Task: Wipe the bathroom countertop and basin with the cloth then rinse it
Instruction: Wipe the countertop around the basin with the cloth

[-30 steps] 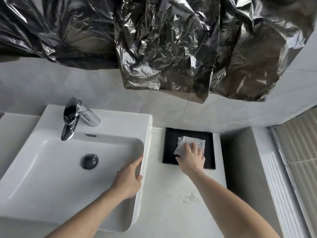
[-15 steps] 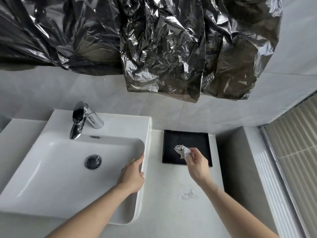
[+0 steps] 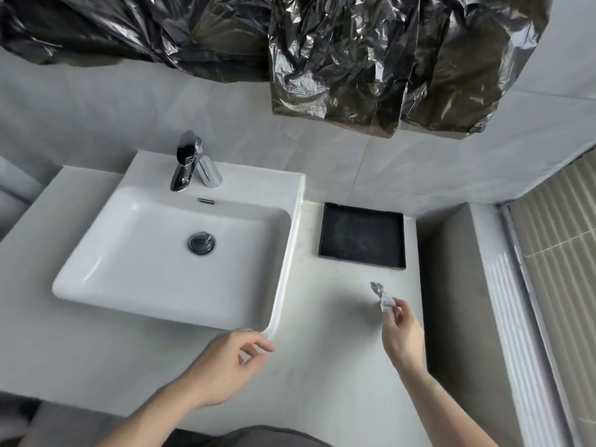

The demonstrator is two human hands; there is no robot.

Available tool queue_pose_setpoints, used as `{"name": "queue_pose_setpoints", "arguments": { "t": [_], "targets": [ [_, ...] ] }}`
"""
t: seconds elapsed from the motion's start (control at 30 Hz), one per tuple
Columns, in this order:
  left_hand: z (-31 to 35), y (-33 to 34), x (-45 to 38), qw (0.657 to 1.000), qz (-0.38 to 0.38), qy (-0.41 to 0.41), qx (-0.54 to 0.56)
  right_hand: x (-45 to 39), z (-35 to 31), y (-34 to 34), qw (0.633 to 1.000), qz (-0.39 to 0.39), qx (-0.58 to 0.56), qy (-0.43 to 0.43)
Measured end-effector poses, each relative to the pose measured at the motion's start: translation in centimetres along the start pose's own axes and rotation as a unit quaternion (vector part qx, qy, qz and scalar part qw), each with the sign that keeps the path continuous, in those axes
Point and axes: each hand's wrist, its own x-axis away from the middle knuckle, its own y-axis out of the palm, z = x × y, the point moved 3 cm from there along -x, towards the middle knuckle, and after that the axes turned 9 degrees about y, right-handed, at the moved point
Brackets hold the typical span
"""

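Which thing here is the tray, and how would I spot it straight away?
Start at the white basin and look to its right, along the pale countertop. The tray lies flat there near the back wall, beyond the right hand pinching the cloth. It is the only black, square thing on the counter.

Right hand (image 3: pixel 401 330) pinching, left hand (image 3: pixel 225 366) loose

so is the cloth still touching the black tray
Apart. The head view shows the cloth pinched in the right hand above the countertop, with bare counter between it and the black tray.
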Motion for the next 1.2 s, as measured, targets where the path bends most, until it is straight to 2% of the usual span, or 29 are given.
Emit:
{"name": "queue_pose_setpoints", "arguments": {
  "t": [0.1,0.17,0.23,0.3,0.47,0.63,0.7,0.93,1.03,1.2],
  "targets": [
    [-5.2,1.6,1.8,0.998,-0.023,-0.042,-0.036,-1.4,-0.8,3.0,0.994,-0.027,0.052,-0.094],
    [-9.0,2.6,2.5,0.994,-0.027,-0.073,-0.076,-2.1,-0.5,6.3,0.974,-0.077,0.136,-0.164],
    [-12.2,3.2,3.0,0.985,-0.037,-0.108,-0.130,-2.3,0.8,9.7,0.944,-0.133,0.258,-0.156],
    [-14.5,3.4,3.2,0.978,-0.026,-0.135,-0.157,-1.7,1.8,11.6,0.925,-0.163,0.326,-0.111],
    [-15.8,2.3,2.4,0.968,0.009,-0.157,-0.195,-0.6,0.2,11.5,0.929,-0.099,0.336,-0.119],
    [-17.6,2.5,1.1,0.963,-0.024,-0.148,-0.224,-0.5,1.6,12.7,0.909,-0.136,0.382,-0.090],
    [-18.7,3.3,1.1,0.966,-0.024,-0.139,-0.217,1.1,2.8,13.1,0.913,-0.126,0.379,-0.080],
    [-21.3,6.6,1.1,0.953,0.083,-0.105,-0.270,6.0,6.4,14.6,0.923,-0.006,0.370,-0.108],
    [-21.8,7.7,0.8,0.945,0.117,-0.082,-0.294,4.8,6.7,15.2,0.931,0.005,0.343,-0.124],
    [-22.2,8.1,0.9,0.927,0.160,-0.077,-0.331,2.4,6.1,17.0,0.908,0.007,0.393,-0.143]
  ]
}}
